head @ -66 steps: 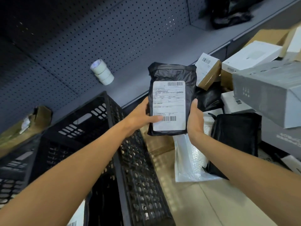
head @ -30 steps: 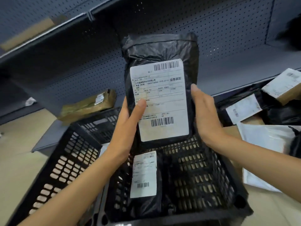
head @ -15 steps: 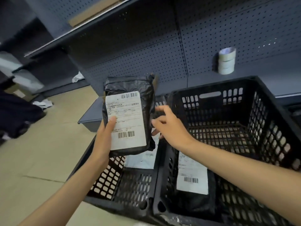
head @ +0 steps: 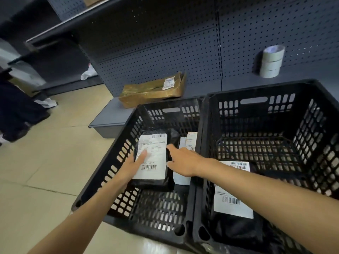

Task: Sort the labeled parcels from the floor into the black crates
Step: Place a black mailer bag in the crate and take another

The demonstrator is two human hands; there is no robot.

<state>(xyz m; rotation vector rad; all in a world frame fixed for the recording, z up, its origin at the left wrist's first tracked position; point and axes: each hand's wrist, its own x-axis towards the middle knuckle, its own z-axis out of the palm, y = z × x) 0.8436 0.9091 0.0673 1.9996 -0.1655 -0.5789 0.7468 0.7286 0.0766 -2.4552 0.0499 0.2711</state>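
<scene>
Two black crates stand side by side on the floor: a left crate (head: 117, 160) and a right crate (head: 311, 129). My left hand (head: 133, 166) holds a black parcel (head: 156, 182) with a white barcode label low inside the left crate, thumb on the label. My right hand (head: 183, 162) reaches over the divider, its fingers extended beside the parcel's right edge. Another labeled parcel (head: 187, 143) lies under and behind it in the left crate. In the right crate lies a black parcel with a white label (head: 232, 204), partly hidden by my right forearm.
A brown cardboard parcel (head: 152, 90) lies on the low grey shelf base (head: 110, 118) behind the left crate. A stack of tape rolls (head: 271, 61) stands on the shelf behind the right crate. Dark pegboard shelving backs both. Beige tiled floor spreads left, with dark fabric (head: 16, 114) at far left.
The black parcel has gone from in front of the shelf, across above the crates, down into the left crate. My right hand let go of it and now hovers beside it.
</scene>
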